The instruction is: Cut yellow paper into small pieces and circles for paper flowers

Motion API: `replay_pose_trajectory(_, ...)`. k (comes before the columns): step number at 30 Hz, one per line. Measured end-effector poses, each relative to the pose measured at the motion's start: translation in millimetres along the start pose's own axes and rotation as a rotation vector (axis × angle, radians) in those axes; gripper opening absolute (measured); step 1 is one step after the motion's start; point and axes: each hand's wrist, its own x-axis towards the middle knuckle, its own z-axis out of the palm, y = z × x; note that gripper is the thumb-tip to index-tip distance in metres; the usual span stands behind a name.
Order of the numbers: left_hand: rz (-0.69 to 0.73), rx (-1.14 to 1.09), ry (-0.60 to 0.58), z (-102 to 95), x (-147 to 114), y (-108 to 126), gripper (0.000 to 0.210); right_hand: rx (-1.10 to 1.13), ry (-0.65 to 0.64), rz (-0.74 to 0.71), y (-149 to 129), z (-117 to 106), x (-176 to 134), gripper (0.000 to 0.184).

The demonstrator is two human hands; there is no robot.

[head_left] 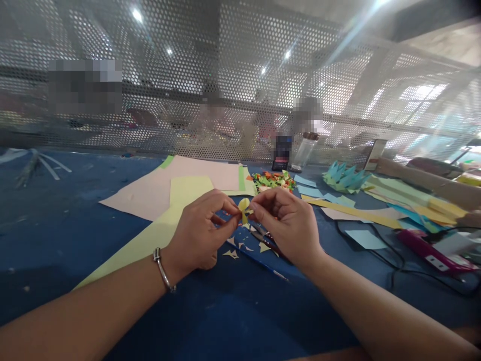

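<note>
A small yellow paper flower [244,204] is pinched between both hands above the blue table. My left hand [205,228] grips its left side between thumb and forefinger, the other fingers curled. On its right side, the thumb and forefinger of my right hand [287,223] are closed at its edge. Below the hands lie dark-handled scissors [259,234], partly hidden by my right hand. A thin blue paintbrush [259,260] rests slantwise on the table, among pale paper scraps [232,254].
Behind the hands are pink paper [203,168], light yellow paper [188,193] and a heap of coloured paper bits [274,180]. A phone [281,153] and a glass jar [303,153] stand by the perforated screen [240,60]. At right lie paper strips [356,213] and a magenta power strip [432,253] with cables.
</note>
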Motion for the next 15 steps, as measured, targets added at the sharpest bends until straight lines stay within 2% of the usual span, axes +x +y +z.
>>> replay_pose_trajectory(15,0.024,0.017,-0.004,0.4,-0.4,0.2,0.007,-0.042,-0.003,-0.001,-2.6,3.4,0.6,0.005)
